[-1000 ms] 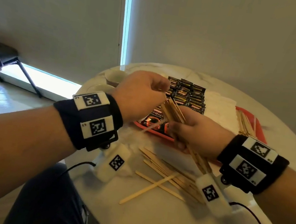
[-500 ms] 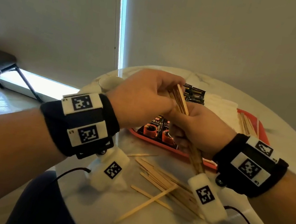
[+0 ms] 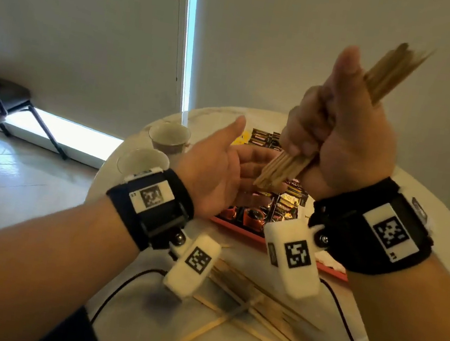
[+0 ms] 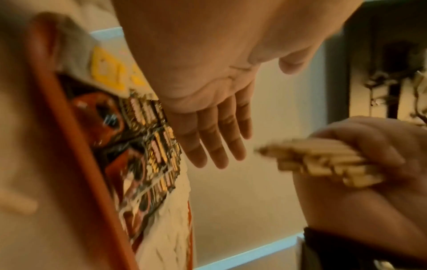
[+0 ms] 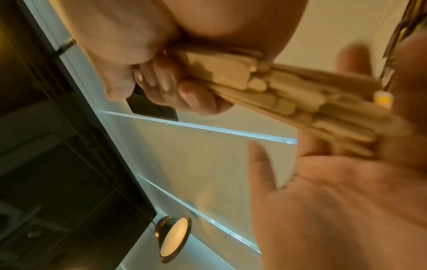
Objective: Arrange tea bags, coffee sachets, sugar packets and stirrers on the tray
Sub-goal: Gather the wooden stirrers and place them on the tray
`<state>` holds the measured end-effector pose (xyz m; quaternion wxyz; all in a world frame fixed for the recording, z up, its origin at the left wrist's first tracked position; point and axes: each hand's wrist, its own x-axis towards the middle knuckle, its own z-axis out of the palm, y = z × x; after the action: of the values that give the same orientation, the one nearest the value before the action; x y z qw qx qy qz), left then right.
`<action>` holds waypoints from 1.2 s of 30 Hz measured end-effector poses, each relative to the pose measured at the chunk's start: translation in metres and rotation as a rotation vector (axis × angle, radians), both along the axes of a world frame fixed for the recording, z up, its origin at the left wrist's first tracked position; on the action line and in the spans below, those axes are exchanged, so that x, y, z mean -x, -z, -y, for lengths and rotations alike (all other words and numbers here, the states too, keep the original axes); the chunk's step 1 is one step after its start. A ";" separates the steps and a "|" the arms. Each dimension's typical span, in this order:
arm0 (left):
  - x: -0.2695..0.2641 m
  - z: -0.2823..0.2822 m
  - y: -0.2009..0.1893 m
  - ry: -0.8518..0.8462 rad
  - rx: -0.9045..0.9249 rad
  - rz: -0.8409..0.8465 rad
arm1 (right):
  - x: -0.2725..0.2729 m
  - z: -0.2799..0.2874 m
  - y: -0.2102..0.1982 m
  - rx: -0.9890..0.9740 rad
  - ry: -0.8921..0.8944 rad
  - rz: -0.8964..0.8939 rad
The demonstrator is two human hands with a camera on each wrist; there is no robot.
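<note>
Your right hand [image 3: 340, 138] clamps a bundle of stirrers [image 3: 282, 170] upright above the tray [image 3: 331, 271]; your left hand [image 3: 217, 175] waits below, fingers spread. Tap the ends level on that palm before laying them down.

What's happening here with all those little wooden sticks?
A person is sorting drink supplies at a round table. The right hand grips a bundle of wooden stirrers, raised above the red tray of coffee sachets. The left hand is open beside the bundle's lower end. More loose stirrers lie on the table.
</note>
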<state>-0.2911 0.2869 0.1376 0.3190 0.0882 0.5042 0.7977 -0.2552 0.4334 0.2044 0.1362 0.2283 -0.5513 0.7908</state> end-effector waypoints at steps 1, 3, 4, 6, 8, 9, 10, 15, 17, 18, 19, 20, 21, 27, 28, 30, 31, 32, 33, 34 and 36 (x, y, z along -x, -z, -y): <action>-0.002 -0.002 0.003 0.007 -0.045 0.043 | 0.003 0.004 0.000 0.011 0.003 -0.030; -0.006 -0.005 0.008 -0.035 -0.151 0.156 | 0.010 0.014 0.006 0.000 0.001 -0.057; -0.007 -0.007 0.009 -0.078 -0.203 0.209 | 0.014 0.017 0.011 -0.017 0.000 -0.063; -0.008 -0.008 0.009 -0.146 -0.293 0.270 | 0.023 0.024 0.022 -0.060 -0.019 -0.077; -0.007 -0.007 0.009 -0.188 -0.346 0.283 | 0.032 0.029 0.033 -0.082 -0.042 -0.060; -0.006 -0.007 0.009 -0.208 -0.363 0.282 | 0.035 0.031 0.038 -0.090 -0.047 -0.040; -0.006 -0.007 0.010 -0.220 -0.378 0.277 | 0.038 0.033 0.042 -0.099 -0.049 -0.019; -0.001 -0.004 0.016 -0.230 -0.345 0.152 | 0.044 0.031 0.050 -0.216 -0.045 0.082; 0.006 0.001 0.014 -0.241 -0.238 -0.044 | 0.045 0.024 0.050 -0.298 -0.057 0.136; 0.009 0.003 0.010 -0.239 -0.181 -0.179 | 0.043 0.022 0.048 -0.359 -0.093 0.160; 0.011 0.005 0.005 -0.231 -0.135 -0.297 | 0.042 0.020 0.046 -0.452 -0.134 0.172; 0.013 0.006 0.000 -0.224 -0.069 -0.401 | 0.041 0.017 0.045 -0.575 -0.173 0.184; 0.013 0.008 -0.006 -0.208 0.021 -0.508 | 0.039 0.016 0.043 -0.702 -0.193 0.198; 0.003 0.009 -0.020 -0.172 0.243 -0.787 | 0.028 0.008 0.047 -0.691 -0.411 0.316; -0.001 0.008 -0.021 -0.202 0.191 -0.761 | 0.025 0.005 0.048 -0.662 -0.431 0.349; -0.002 0.007 -0.025 -0.295 0.032 -0.676 | 0.020 -0.005 0.053 -0.570 -0.406 0.445; -0.001 0.007 -0.028 -0.349 -0.055 -0.630 | 0.019 -0.010 0.055 -0.464 -0.368 0.510; 0.000 0.008 -0.033 -0.402 -0.124 -0.597 | 0.019 -0.015 0.056 -0.303 -0.301 0.584; 0.000 0.007 -0.037 -0.444 -0.171 -0.583 | 0.022 -0.018 0.057 -0.122 -0.234 0.642; -0.001 0.004 -0.038 -0.467 -0.199 -0.586 | 0.023 -0.019 0.057 0.033 -0.183 0.679; -0.003 -0.005 -0.036 -0.466 -0.195 -0.634 | 0.024 -0.016 0.054 0.213 -0.165 0.671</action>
<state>-0.2885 0.2923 0.1740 -0.0516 0.2428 0.5060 0.8261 -0.2796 0.4489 0.1504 -0.0937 -0.0155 -0.4597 0.8830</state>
